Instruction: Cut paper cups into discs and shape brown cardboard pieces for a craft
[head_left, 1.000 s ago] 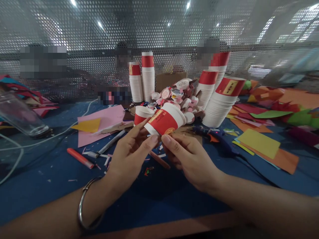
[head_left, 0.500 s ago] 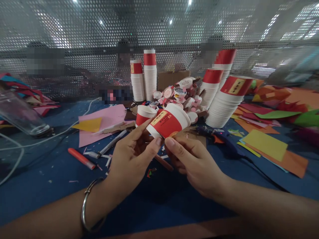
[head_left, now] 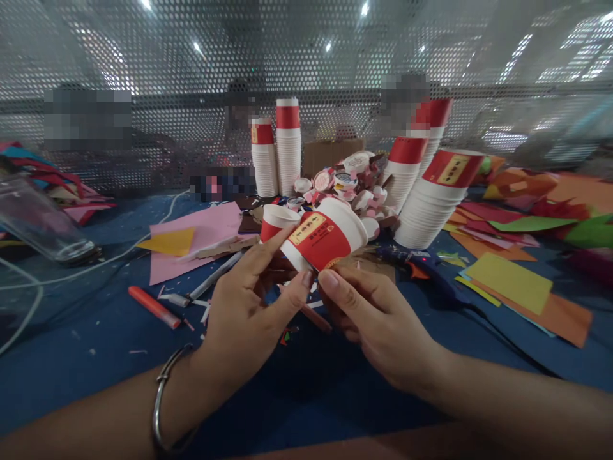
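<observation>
A red and white paper cup (head_left: 326,235) with a yellow label is held tilted above the table, its wide rim toward the upper right. My left hand (head_left: 256,303) grips its base end, thumb underneath and fingers along the far side. My right hand (head_left: 371,313) pinches at the cup's lower edge with thumb and forefinger; its other fingers are curled and partly hidden. Just behind my left fingers stands another paper cup (head_left: 276,220), partly covered. Behind the held cup lies a heap of cut round paper pieces (head_left: 347,179).
Tall cup stacks stand at the back left (head_left: 288,153) and right (head_left: 426,204). A dark blue corded tool (head_left: 433,278) lies at right, near coloured paper sheets (head_left: 512,281). On the left are an orange-red pen (head_left: 153,306), pink paper (head_left: 191,223) and a clear glass (head_left: 43,217).
The held cup has turned slightly, so its label and lower print face a little more toward me. Both hands keep their grip, and the view has shifted very slightly.
</observation>
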The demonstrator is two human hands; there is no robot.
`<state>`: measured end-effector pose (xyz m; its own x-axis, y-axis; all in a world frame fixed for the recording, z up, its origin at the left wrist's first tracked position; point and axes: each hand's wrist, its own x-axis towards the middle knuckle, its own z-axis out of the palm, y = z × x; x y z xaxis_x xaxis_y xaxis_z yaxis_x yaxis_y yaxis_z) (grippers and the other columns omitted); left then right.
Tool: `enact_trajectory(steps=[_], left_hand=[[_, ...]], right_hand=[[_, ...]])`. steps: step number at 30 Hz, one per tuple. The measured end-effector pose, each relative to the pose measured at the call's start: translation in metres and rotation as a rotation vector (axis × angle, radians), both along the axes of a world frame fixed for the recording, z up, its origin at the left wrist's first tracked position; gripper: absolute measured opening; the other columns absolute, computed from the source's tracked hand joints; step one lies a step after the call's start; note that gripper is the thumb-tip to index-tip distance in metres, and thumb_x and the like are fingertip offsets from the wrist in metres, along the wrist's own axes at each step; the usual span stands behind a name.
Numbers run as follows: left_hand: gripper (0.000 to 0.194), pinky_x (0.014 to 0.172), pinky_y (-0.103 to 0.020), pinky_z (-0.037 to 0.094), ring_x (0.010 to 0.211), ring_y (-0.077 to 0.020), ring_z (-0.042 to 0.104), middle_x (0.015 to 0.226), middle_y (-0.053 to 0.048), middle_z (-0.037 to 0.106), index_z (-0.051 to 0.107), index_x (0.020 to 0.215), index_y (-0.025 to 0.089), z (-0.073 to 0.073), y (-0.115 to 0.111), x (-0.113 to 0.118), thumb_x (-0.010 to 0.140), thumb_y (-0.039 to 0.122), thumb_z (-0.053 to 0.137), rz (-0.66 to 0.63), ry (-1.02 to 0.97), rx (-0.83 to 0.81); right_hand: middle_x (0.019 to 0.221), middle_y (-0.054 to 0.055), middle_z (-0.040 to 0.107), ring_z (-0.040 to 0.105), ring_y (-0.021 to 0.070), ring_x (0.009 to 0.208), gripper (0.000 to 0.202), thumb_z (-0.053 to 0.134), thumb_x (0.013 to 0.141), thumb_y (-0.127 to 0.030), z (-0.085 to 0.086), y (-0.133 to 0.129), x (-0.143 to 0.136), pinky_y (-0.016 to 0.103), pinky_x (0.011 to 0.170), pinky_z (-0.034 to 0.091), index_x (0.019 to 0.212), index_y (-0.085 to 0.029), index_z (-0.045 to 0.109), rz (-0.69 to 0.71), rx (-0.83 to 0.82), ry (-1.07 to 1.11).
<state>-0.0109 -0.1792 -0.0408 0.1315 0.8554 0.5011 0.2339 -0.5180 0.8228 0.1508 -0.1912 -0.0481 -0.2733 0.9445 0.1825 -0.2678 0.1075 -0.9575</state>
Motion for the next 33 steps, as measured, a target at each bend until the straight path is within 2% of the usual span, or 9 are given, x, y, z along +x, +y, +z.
enact_trajectory(steps=[4,9,15,19,22,27,33], left_hand=[[0.042,0.100,-0.042,0.057,0.123,-0.0275,0.064,0.134,-0.004,0.068,0.067,0.136,0.034,-0.0014,-0.0018,-0.0027,0.093,0.032,0.071,0.069,0.099,0.086],[0.042,0.097,-0.042,0.059,0.121,-0.0280,0.065,0.133,-0.004,0.068,0.068,0.134,0.034,-0.0020,-0.0019,-0.0011,0.092,0.034,0.072,0.049,0.064,0.039],[0.051,0.101,-0.040,0.059,0.120,-0.0260,0.067,0.137,-0.005,0.068,0.065,0.136,0.029,-0.0046,0.0009,0.0038,0.087,0.030,0.078,-0.067,-0.170,-0.147],[0.041,0.106,-0.037,0.057,0.128,-0.0237,0.063,0.139,-0.002,0.068,0.067,0.133,0.029,-0.0058,0.0034,0.0058,0.093,0.029,0.073,-0.176,-0.340,-0.235],[0.038,0.100,-0.034,0.061,0.123,-0.0232,0.066,0.133,-0.003,0.071,0.067,0.129,0.026,-0.0047,0.0038,0.0066,0.092,0.027,0.074,-0.165,-0.366,-0.242],[0.028,0.077,-0.028,0.066,0.094,-0.0186,0.074,0.104,-0.004,0.077,0.064,0.112,0.020,-0.0001,0.0005,0.0064,0.088,0.025,0.078,-0.051,-0.317,-0.150],[0.028,0.074,-0.026,0.063,0.087,-0.0168,0.074,0.099,-0.004,0.075,0.060,0.107,0.019,-0.0005,-0.0010,0.0053,0.087,0.023,0.078,-0.014,-0.212,-0.050]], right_hand=[[0.059,-0.007,0.034,0.024,0.0060,0.049,0.047,0.066,0.095,-0.054,-0.0013,0.0003,0.0008,0.021,0.039,0.016,0.068,-0.020,0.048,0.014,0.027,-0.007],[0.059,-0.007,0.035,0.024,0.0056,0.048,0.045,0.063,0.098,-0.051,-0.0027,-0.0001,0.0028,0.021,0.039,0.015,0.069,-0.019,0.049,0.017,0.036,-0.012],[0.059,-0.008,0.037,0.025,0.0052,0.048,0.044,0.067,0.094,-0.052,0.0001,0.0014,0.0022,0.021,0.039,0.017,0.069,-0.019,0.050,0.004,-0.022,0.016],[0.057,-0.008,0.037,0.024,0.0046,0.047,0.042,0.069,0.094,-0.049,0.0002,0.0032,0.0018,0.021,0.039,0.014,0.069,-0.018,0.053,0.010,-0.022,0.042],[0.057,-0.008,0.037,0.025,0.0042,0.047,0.044,0.067,0.096,-0.048,-0.0014,0.0042,0.0020,0.020,0.039,0.016,0.069,-0.018,0.050,0.015,-0.004,0.033],[0.055,-0.008,0.036,0.028,0.0047,0.047,0.046,0.063,0.098,-0.050,-0.0032,0.0043,0.0007,0.021,0.039,0.016,0.067,-0.019,0.048,0.023,0.040,-0.004],[0.055,-0.008,0.036,0.027,0.0049,0.046,0.044,0.064,0.097,-0.049,-0.0040,0.0031,-0.0005,0.022,0.039,0.016,0.069,-0.019,0.051,0.020,0.036,0.012]])
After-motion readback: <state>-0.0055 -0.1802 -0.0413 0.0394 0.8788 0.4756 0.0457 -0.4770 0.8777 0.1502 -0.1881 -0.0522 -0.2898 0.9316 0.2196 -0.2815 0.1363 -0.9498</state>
